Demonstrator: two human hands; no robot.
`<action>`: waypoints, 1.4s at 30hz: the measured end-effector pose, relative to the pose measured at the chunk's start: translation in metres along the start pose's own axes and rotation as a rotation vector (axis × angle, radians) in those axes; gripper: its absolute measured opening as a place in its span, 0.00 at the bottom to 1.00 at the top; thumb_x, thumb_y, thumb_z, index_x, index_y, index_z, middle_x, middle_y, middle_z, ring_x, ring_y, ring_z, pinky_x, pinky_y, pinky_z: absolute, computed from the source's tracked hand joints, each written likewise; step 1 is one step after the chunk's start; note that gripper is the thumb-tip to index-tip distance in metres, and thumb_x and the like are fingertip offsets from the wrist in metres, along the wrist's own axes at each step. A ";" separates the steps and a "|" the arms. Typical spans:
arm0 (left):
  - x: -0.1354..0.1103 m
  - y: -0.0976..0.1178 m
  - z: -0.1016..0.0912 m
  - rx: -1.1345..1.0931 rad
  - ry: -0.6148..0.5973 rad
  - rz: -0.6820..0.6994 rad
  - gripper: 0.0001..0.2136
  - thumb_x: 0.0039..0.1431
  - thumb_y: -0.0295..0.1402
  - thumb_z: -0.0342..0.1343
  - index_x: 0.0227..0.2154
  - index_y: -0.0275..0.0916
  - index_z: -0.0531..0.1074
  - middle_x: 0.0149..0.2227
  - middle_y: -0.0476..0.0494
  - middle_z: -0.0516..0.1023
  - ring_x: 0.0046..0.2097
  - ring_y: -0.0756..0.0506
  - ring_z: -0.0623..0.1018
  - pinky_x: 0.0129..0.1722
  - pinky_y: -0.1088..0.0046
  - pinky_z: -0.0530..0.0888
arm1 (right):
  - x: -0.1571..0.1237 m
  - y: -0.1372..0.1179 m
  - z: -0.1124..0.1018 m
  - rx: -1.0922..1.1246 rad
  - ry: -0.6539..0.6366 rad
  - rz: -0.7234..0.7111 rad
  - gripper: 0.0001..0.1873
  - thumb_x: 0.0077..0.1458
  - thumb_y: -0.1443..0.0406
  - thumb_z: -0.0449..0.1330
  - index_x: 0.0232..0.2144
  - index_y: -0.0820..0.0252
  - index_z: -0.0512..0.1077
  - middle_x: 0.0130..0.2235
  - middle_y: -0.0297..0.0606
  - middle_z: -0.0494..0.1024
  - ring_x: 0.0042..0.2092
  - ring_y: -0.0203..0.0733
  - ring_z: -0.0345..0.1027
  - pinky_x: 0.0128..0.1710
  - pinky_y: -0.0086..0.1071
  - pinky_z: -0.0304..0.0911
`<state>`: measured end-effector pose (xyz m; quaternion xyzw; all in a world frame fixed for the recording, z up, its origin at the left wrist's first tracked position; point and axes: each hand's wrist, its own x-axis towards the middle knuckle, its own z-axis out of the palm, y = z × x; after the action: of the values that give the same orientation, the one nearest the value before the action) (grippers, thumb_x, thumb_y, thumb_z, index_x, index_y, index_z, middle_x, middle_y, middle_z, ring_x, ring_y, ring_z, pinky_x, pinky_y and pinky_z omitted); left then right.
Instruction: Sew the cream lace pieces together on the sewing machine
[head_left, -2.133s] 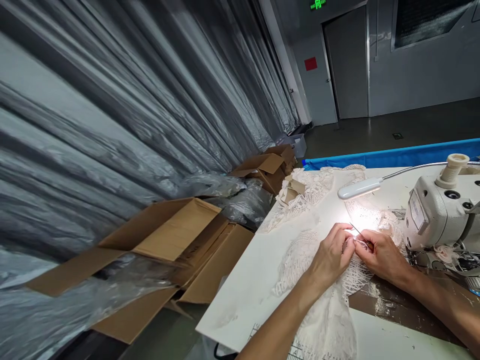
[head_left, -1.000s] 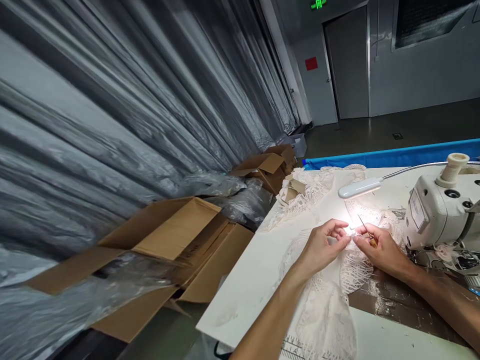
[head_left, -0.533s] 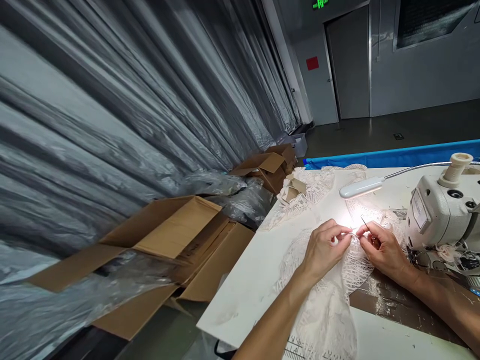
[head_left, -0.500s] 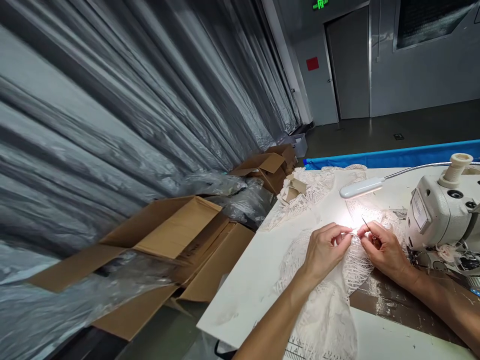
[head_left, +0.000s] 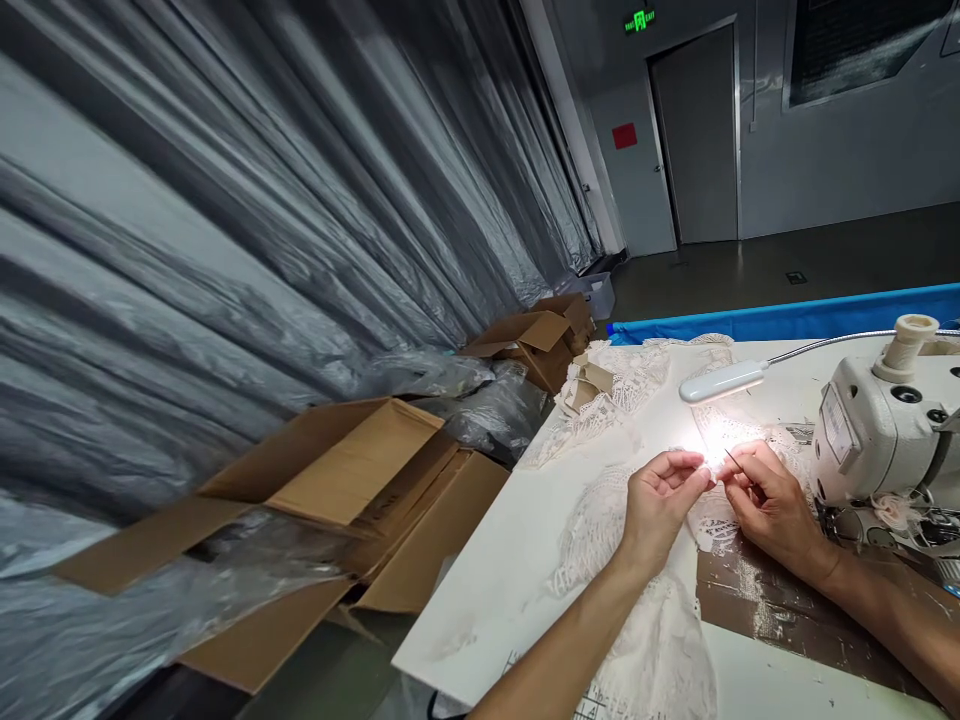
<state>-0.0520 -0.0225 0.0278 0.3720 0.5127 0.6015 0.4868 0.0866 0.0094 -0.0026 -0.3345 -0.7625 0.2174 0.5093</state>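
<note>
White lace fabric (head_left: 652, 640) drapes over the white table below and around both hands. Under the bright light, my left hand (head_left: 660, 505) pinches a small gathered bit of this lace between thumb and fingers. Close beside it, my right hand (head_left: 776, 510) is closed at the same bit of lace. A thin dark pointed tool (head_left: 733, 460) sticks out from its fingers; the rest of the tool is hidden in the hand, so its kind does not show.
A sewing machine (head_left: 862, 425) stands right of my hands, with a lamp (head_left: 724, 382) above the work. More lace (head_left: 637, 385) lies at the table's far end. Brown tape (head_left: 780, 605) covers part of the tabletop (head_left: 480, 600). Open cardboard boxes (head_left: 352, 460) stand left.
Both hands stay together at the lace. The held bit is lifted and bunched more tightly, and the lace beneath has drawn up, baring more brown tape. The view has tilted slightly.
</note>
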 end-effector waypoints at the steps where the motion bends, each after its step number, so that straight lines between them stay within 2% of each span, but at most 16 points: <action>1: 0.000 0.000 0.000 0.023 0.007 0.002 0.14 0.38 0.34 0.69 0.28 0.33 0.75 0.30 0.46 0.77 0.33 0.50 0.77 0.39 0.72 0.75 | 0.000 -0.001 0.000 -0.011 0.004 0.003 0.08 0.55 0.70 0.49 0.30 0.58 0.68 0.31 0.35 0.66 0.24 0.34 0.61 0.26 0.30 0.60; 5: 0.000 0.002 -0.001 0.105 0.001 0.039 0.12 0.39 0.31 0.67 0.30 0.34 0.76 0.32 0.44 0.78 0.34 0.50 0.76 0.38 0.75 0.74 | 0.001 -0.007 -0.002 -0.035 0.020 0.028 0.07 0.53 0.67 0.51 0.30 0.59 0.69 0.27 0.32 0.63 0.21 0.32 0.55 0.23 0.29 0.56; 14: -0.001 0.000 0.000 0.179 -0.013 0.071 0.11 0.41 0.30 0.66 0.30 0.34 0.76 0.27 0.46 0.78 0.30 0.50 0.77 0.35 0.74 0.76 | 0.001 -0.006 -0.002 -0.085 -0.004 0.102 0.09 0.55 0.63 0.52 0.26 0.59 0.69 0.23 0.32 0.67 0.22 0.34 0.55 0.24 0.29 0.53; 21: -0.002 -0.002 0.002 0.177 0.002 0.043 0.14 0.40 0.29 0.67 0.32 0.34 0.74 0.26 0.47 0.77 0.30 0.50 0.78 0.33 0.76 0.76 | -0.004 -0.003 0.000 -0.276 0.006 -0.066 0.12 0.59 0.66 0.51 0.26 0.60 0.70 0.24 0.33 0.68 0.23 0.34 0.58 0.25 0.28 0.53; 24: -0.004 -0.003 0.004 0.175 0.006 0.023 0.13 0.40 0.29 0.66 0.32 0.34 0.74 0.26 0.47 0.77 0.29 0.50 0.78 0.32 0.76 0.76 | -0.006 -0.002 0.000 -0.355 0.014 -0.097 0.11 0.59 0.66 0.51 0.26 0.60 0.68 0.24 0.33 0.67 0.25 0.35 0.60 0.25 0.29 0.52; 32: -0.005 -0.001 0.004 0.155 -0.014 -0.004 0.15 0.39 0.31 0.66 0.33 0.34 0.73 0.25 0.48 0.76 0.28 0.50 0.76 0.32 0.76 0.74 | -0.004 0.000 0.001 -0.200 0.008 0.014 0.08 0.56 0.65 0.51 0.25 0.58 0.64 0.24 0.32 0.66 0.24 0.35 0.59 0.25 0.29 0.54; 39: -0.003 0.000 0.003 0.130 0.009 0.005 0.14 0.39 0.30 0.66 0.32 0.35 0.74 0.29 0.47 0.77 0.29 0.52 0.75 0.32 0.77 0.73 | 0.000 0.001 0.001 -0.127 0.061 0.165 0.08 0.53 0.63 0.51 0.23 0.57 0.63 0.23 0.32 0.66 0.23 0.35 0.58 0.26 0.30 0.56; 42: -0.002 -0.001 0.002 0.084 0.020 0.024 0.13 0.39 0.31 0.67 0.31 0.35 0.75 0.32 0.46 0.77 0.32 0.51 0.75 0.36 0.76 0.74 | 0.001 0.000 0.001 -0.105 0.064 0.205 0.09 0.54 0.60 0.51 0.26 0.58 0.65 0.25 0.34 0.68 0.23 0.36 0.59 0.26 0.31 0.58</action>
<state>-0.0488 -0.0243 0.0273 0.3923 0.5375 0.5892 0.4583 0.0855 0.0099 -0.0022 -0.4437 -0.7180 0.2172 0.4903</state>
